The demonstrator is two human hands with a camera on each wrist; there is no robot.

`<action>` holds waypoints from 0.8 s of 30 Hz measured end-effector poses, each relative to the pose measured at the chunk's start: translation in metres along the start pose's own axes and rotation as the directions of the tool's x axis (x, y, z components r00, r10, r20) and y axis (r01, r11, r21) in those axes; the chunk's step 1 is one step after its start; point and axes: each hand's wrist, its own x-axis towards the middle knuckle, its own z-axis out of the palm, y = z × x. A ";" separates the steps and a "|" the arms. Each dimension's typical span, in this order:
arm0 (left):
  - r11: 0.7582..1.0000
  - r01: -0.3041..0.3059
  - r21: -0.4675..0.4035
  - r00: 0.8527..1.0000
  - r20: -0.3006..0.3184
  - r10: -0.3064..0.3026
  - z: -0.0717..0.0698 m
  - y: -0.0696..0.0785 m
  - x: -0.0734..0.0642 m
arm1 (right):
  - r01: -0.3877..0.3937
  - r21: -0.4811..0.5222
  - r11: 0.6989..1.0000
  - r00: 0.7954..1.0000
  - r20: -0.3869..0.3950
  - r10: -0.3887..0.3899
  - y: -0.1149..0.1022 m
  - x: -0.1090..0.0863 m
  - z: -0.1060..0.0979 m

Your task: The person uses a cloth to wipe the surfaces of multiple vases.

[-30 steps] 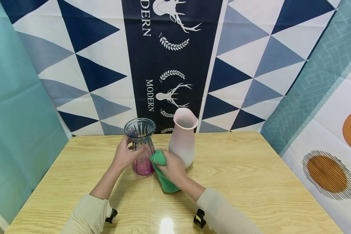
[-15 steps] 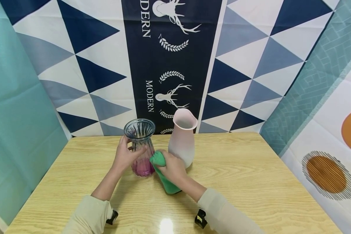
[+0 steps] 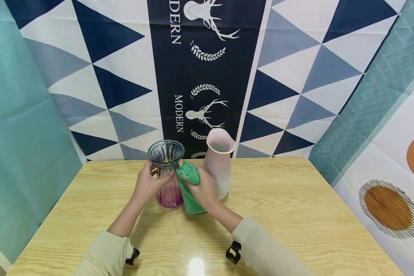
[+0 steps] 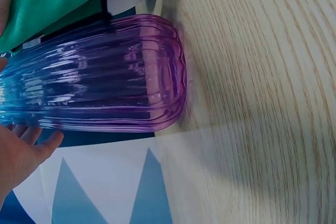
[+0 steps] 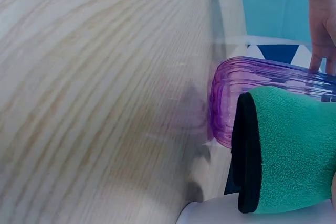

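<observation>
A ribbed glass vase [image 3: 170,193], blue-grey at its flared rim and pink-purple at the base, stands upright on the wooden table. My left hand [image 3: 150,183] grips its upper body from the left, thumb across the front. In my right hand [image 3: 206,188] is a bunched green cloth [image 3: 192,199], held against the vase's right side, its lower end hanging down. The right wrist view shows the cloth [image 5: 294,150] with a dark edge, overlapping the purple base [image 5: 224,98]. From the left wrist view, the vase's purple base [image 4: 163,72] sits on the wood.
Close behind my right hand, a tall pale pink-white vase [image 3: 219,166] with a wavy rim stands on the table [image 3: 269,214]. A patterned backdrop [image 3: 120,76] rises at the table's back edge, with a teal hanging [image 3: 31,122] on the left.
My right hand has moved up along the glass vase with the green cloth, whose lower end is now higher. My left hand keeps its hold on the vase.
</observation>
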 end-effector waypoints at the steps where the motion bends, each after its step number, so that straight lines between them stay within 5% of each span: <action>1: 1.000 0.004 -0.001 1.000 0.002 -0.004 0.000 0.000 0.000 | 0.000 0.006 1.000 1.000 -0.005 0.000 -0.001 0.001 0.000; 12: 1.000 0.019 0.008 0.999 0.025 -0.020 -0.001 0.001 0.000 | 0.040 0.000 0.999 0.999 0.010 -0.040 -0.004 0.010 0.004; 24: 1.000 0.017 0.016 0.999 0.027 -0.018 -0.001 -0.002 0.002 | -0.016 -0.007 1.000 0.994 0.104 0.016 0.004 0.002 0.005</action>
